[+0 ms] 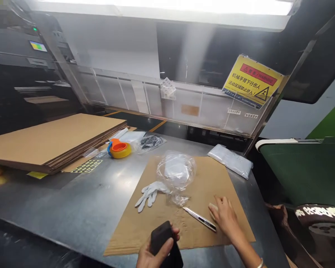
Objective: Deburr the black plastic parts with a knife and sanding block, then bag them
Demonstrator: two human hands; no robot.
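My left hand (155,250) is closed around a flat black object (167,248) that looks like a phone, at the bottom of the view. My right hand (226,216) reaches over the brown cardboard sheet (145,238) with its thumb apart from the fingers; nothing clearly shows in its grasp. A utility knife (200,219) lies on the sheet just left of that hand. Farther back on the cardboard are a white glove (150,194), a round clear plastic bag (176,169) and a crumpled piece of clear film (180,200).
Flat cardboard sheets (58,139) are stacked at the left of the metal table (83,208). Behind lie a tape dispenser (120,149), a bag of black items (151,142) and a white packet (230,160). A green conveyor belt (309,167) runs at the right. A yellow warning sign (252,82) hangs above.
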